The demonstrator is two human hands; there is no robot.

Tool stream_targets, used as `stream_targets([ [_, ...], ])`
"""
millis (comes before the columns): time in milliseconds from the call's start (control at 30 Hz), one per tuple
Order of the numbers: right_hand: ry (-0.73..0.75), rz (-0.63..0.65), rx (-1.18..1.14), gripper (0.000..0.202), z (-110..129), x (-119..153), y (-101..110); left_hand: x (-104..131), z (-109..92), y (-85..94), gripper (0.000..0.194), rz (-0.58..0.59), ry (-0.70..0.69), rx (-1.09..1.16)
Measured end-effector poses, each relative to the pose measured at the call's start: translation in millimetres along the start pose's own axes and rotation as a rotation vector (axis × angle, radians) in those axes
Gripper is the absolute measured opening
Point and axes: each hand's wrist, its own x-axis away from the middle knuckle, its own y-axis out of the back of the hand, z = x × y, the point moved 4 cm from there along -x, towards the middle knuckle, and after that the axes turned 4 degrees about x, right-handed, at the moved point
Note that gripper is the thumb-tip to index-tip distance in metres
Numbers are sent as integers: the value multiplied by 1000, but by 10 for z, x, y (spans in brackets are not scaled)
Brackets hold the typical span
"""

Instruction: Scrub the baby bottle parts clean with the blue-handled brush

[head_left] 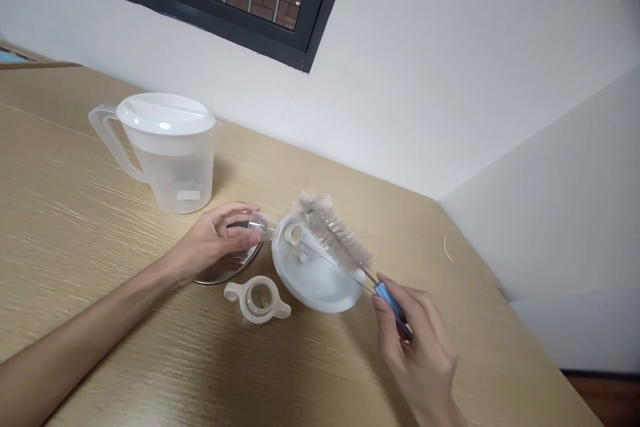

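Observation:
My left hand [220, 240] is closed around a small clear plastic cap [261, 225], holding it by the left rim of a white bowl [320, 297]. In my right hand [417, 340] is a bottle brush [340, 240], gripped by its blue handle, with pale bristles slanting up over the bowl. A thin wire-like line runs from near the handle toward a small cream ring [294, 234] at the bowl; what it belongs to is unclear. Below my left hand, a translucent two-handled bottle collar [259, 300] rests on the table.
A lidded translucent pitcher [173, 160] stands at the back left. Partly under my left hand lies a round shiny metal plate [227, 270]. A short pale strip [447, 249] is on the wooden table [150, 347] at right. Behind are a white wall and dark-framed window [200, 13].

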Motion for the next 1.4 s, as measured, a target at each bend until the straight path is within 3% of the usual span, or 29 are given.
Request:
stream_targets([
  [233, 58, 69, -63, 54, 71, 39, -28, -58, 36, 3, 78, 8, -132, -137],
  [367, 51, 143, -73, 48, 61, 26, -87, -52, 24, -4, 76, 19, -152, -156],
  [533, 13, 99, 6, 36, -8, -20, -80, -41, 41, 3, 75, 31, -133, -129],
  [1133, 41, 49, -51, 46, 18, 6, -9, -30, 43, 9, 69, 65, -124, -115],
  [1400, 58, 151, -79, 44, 20, 16, -96, -45, 64, 16, 69, 73, -137, -108],
])
